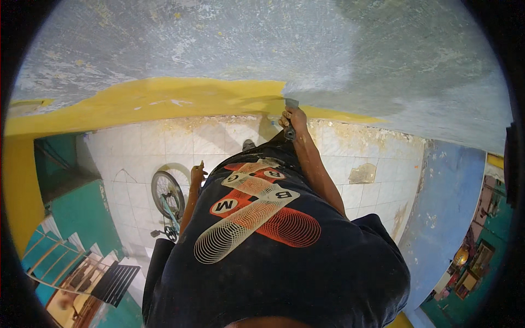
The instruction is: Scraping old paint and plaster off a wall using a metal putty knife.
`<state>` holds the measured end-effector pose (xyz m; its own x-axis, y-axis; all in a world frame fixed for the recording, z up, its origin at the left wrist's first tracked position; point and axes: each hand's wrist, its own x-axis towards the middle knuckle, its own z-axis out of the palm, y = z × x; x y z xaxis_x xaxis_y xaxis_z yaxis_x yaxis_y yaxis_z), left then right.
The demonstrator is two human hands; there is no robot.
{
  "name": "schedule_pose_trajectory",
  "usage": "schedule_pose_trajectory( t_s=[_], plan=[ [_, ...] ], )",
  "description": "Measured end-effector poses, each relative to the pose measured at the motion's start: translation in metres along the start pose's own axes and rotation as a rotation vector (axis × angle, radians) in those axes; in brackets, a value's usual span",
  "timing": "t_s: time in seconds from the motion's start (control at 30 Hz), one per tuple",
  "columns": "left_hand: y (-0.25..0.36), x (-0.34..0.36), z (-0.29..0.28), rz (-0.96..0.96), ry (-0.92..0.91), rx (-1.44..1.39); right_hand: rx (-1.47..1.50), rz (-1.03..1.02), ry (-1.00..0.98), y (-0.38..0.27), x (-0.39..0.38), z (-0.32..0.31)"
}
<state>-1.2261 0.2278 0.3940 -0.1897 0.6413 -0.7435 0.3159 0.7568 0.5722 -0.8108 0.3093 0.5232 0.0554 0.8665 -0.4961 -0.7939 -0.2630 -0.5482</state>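
Note:
My right hand [295, 117] is closed around the dark handle of a scraper [292, 103]. Its flat grey blade meets the wall, at the border between the yellow paint [219, 93] and the bare grey surface [317, 54]. The butt of the handle shows below my fist. Low at my side hangs my left hand [198, 172], holding nothing I can see, with at least one finger stretched out. The wall around the blade is mottled grey with white scuffs, and the yellow band narrows toward the right.
A bicycle [168, 199] stands on the white tiled floor [134, 164] to my left. Flaked debris lies along the wall's foot, and a brownish patch [362, 173] marks the tiles at right. A blue wall [445, 191] bounds the right; a green wall [85, 210] is at left.

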Motion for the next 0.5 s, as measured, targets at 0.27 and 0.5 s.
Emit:
schedule_pose_trajectory(
  t_s=[0.27, 0.5],
  plan=[
    [0.001, 0.006, 0.004, 0.149, -0.049, 0.05, -0.007, -0.013, 0.068, 0.004, 0.002, 0.001],
    [0.017, -0.003, 0.014, 0.028, -0.123, 0.134, 0.002, -0.049, -0.159, 0.022, 0.017, -0.037]
  ],
)
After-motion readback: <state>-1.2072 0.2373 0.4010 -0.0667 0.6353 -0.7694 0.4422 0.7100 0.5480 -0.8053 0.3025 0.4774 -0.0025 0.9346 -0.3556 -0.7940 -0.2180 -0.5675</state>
